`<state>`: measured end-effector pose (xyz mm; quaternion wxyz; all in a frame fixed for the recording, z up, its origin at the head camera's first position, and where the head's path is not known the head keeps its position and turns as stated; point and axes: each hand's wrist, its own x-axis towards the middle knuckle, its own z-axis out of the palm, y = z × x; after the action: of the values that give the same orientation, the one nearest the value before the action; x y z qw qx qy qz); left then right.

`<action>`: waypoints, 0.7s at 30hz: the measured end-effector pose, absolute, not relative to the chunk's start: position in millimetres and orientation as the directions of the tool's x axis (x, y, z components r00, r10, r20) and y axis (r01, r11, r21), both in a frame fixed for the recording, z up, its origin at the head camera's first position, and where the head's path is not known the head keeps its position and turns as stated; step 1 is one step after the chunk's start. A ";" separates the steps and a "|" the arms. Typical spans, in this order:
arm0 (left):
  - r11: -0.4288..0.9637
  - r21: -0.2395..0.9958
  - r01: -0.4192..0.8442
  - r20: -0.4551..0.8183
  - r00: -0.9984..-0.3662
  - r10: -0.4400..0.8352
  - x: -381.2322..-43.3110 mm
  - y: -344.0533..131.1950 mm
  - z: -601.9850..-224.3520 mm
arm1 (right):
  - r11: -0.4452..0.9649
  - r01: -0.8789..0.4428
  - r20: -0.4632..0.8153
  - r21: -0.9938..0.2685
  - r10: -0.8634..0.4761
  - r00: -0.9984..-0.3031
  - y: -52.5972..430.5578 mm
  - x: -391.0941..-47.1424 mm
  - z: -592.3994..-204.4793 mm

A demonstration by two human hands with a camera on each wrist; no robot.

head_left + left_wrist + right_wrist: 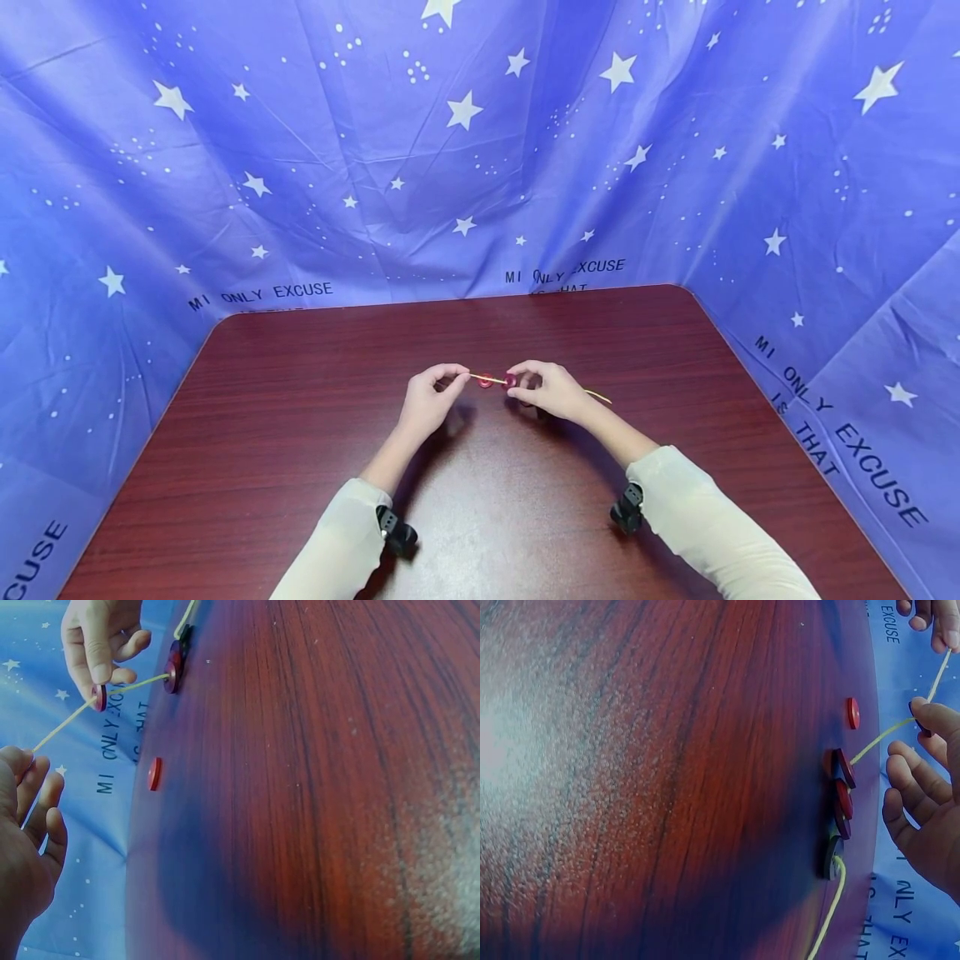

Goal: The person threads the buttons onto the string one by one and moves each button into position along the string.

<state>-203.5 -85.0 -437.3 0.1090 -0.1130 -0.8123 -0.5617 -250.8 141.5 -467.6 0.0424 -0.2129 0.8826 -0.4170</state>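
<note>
Out over the table's far half, my left hand [429,406] pinches the end of a yellow string [64,724] between thumb and forefinger. Facing it, my right hand [557,392] holds a dark red button [100,698] at its fingertips, with the string running through it. From there the string slopes down to several red and dark buttons [844,798] strung in a row on the table. Past that row its tail [827,911] trails off to the right. A loose bright red button [853,713] lies on the tabletop below the gap between both hands.
The dark red wood-grain table [300,500] fills the lower view. Around its back and sides hangs a blue curtain [405,150] with white stars and black lettering. Black wrist cameras [397,532] sit at both pale sleeves [333,542].
</note>
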 end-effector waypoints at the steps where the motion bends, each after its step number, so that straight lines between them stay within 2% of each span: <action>1: 0.342 0.889 0.306 0.303 -0.951 0.062 -203.5 -85.2 -437.3 | 0.564 -0.338 0.100 -0.753 -0.410 -0.907 141.9 -251.0 -467.8; 10: 0.335 0.893 0.300 0.299 -0.953 0.055 -223.9 -91.1 -472.2 | 0.556 -0.326 0.090 -0.764 -0.408 -0.908 144.8 -252.1 -467.9; 21: 0.329 0.881 0.339 0.336 -0.939 0.067 -223.7 -92.2 -472.8 | 0.570 -0.330 0.098 -0.752 -0.398 -0.912 148.7 -252.4 -472.0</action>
<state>-223.7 -92.2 -472.8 0.1203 -0.1258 -0.8062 -0.5654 -252.4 148.7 -472.0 0.0410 -0.2057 0.8852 -0.4153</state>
